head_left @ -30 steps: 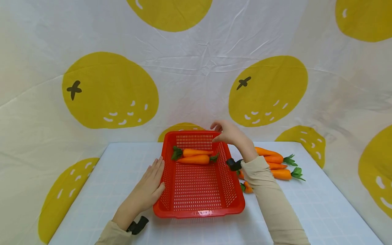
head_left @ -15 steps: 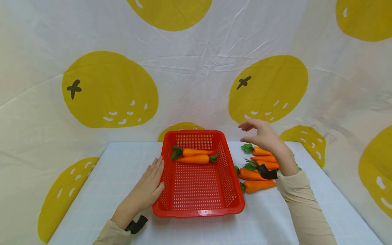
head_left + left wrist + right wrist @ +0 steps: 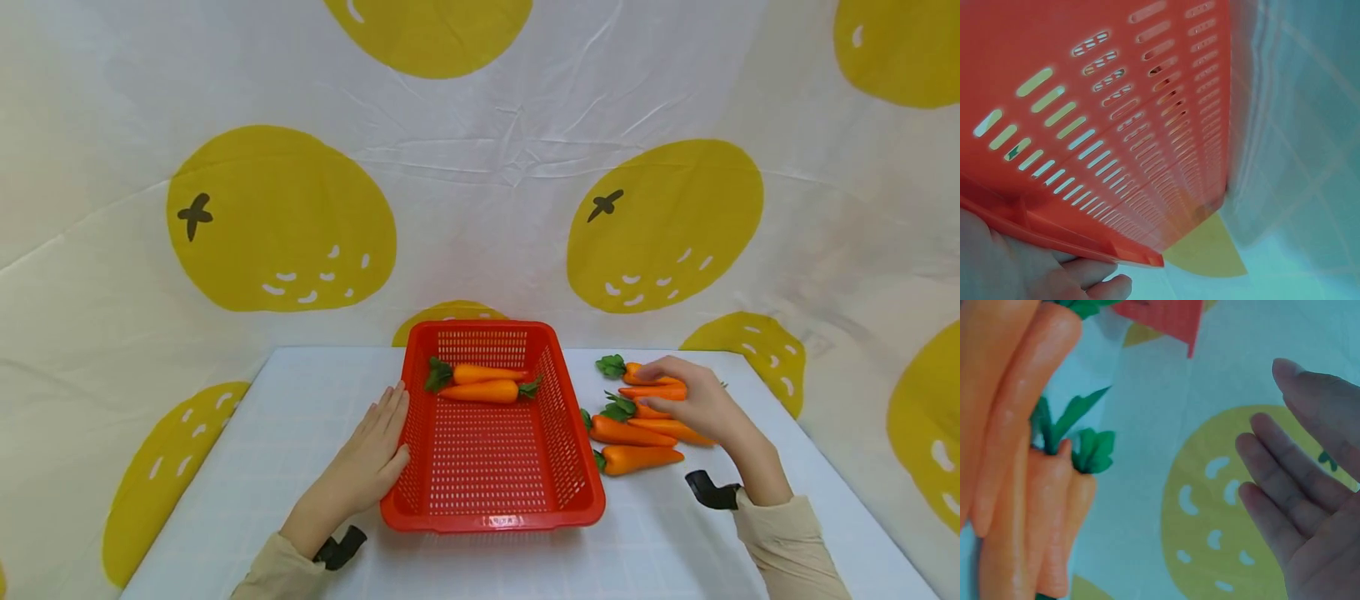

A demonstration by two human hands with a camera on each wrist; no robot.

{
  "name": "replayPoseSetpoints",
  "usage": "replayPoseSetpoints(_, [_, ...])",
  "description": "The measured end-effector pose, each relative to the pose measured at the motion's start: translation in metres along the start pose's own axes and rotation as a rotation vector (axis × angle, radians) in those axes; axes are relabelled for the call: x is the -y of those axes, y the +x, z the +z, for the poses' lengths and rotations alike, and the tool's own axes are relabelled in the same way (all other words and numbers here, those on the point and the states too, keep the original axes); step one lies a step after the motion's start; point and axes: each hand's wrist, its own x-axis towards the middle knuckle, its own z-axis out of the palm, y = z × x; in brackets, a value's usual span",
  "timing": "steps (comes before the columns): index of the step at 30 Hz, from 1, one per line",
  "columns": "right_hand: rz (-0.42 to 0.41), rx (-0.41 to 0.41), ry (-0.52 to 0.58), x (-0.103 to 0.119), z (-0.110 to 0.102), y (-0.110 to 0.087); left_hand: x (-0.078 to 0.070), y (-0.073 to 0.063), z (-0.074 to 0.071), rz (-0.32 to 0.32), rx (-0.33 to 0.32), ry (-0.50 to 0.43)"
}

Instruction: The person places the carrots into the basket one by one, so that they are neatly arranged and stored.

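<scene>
A red perforated plastic basket point(image 3: 491, 523) stands in the middle of the table. Inside, near its far end, two orange carrots point(image 3: 487, 390) with green tops lie side by side. My left hand point(image 3: 367, 458) rests with straight fingers along the basket's left rim; in the left wrist view the fingers lie against that rim beside the slotted wall point(image 3: 1129, 125). To the right of the basket, several carrots point(image 3: 637, 458) lie in a loose group. Over the far part of this group hovers my right hand point(image 3: 701, 404), thumb and fingers spread apart, holding nothing.
Behind the table point(image 3: 322, 400) hangs a white cloth point(image 3: 480, 208) printed with large yellow fruit. The loose carrots lie close along the basket's right wall, some overlapping.
From above the basket's far right corner, my right hand has moved right and then down over the loose carrots. My left hand stays on the rim, and the basket has not moved.
</scene>
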Motion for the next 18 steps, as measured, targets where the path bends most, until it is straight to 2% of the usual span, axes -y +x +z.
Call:
replayPoseSetpoints(7, [0.072,0.056,0.054,-0.034,0.015,-0.032,-0.001,0.000,-0.002,-0.005,0.001,-0.005])
replayPoseSetpoints(10, [0.097,0.070,0.039,-0.048,0.021,-0.044,-0.001,0.000,-0.003,-0.001,-0.003,-0.001])
replayPoseSetpoints(14, [0.121,0.090,0.026,-0.062,0.025,-0.056,0.000,0.001,-0.002,0.005,-0.006,-0.005])
replayPoseSetpoints(18, [0.108,0.091,0.049,-0.071,0.028,-0.066,-0.001,0.000,-0.001,0.005,0.000,-0.014])
